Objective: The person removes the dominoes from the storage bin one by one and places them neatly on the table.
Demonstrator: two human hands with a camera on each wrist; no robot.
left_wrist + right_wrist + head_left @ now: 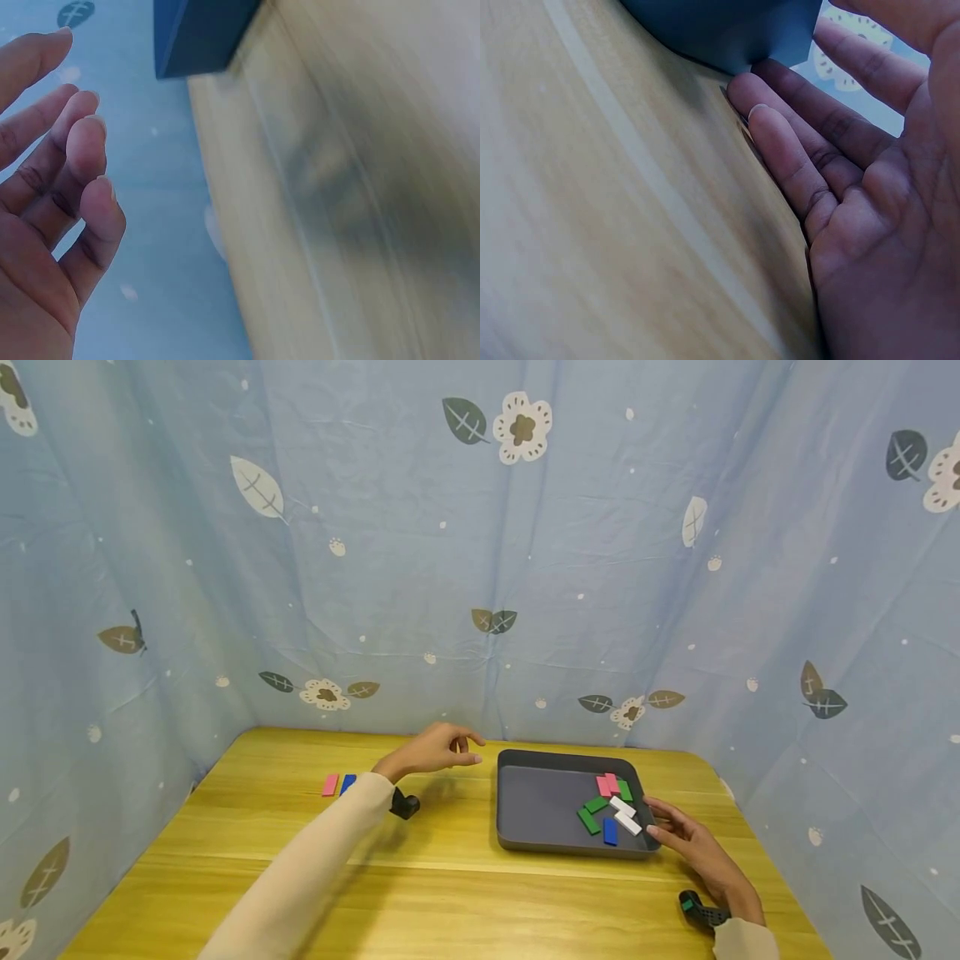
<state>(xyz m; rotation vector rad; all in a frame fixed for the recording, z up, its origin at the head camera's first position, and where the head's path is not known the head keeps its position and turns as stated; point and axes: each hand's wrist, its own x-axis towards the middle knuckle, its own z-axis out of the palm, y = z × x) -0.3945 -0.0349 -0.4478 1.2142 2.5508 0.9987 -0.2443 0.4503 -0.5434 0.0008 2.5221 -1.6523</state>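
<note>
A dark grey tray [528, 810] lies on the table, with small flat blocks in its right half: pink blocks [603, 786], green blocks [588, 821], white blocks [627, 822] and a blue block [611, 832]. My right hand [693, 843] touches the tray's right wall from outside; its fingers look fairly straight in the right wrist view, low against the table. Over the table, left of the tray and apart from it, hangs my left hand [435, 748]. Nothing is in it, and its fingers [86, 146] are loosely bent.
On the wooden table [450, 893], a pink block [330, 785] and a blue block [347, 783] lie at the left, the blue one partly behind my left sleeve. A blue patterned curtain [420, 568] surrounds the table's back and sides. Each wrist carries a black device [701, 912].
</note>
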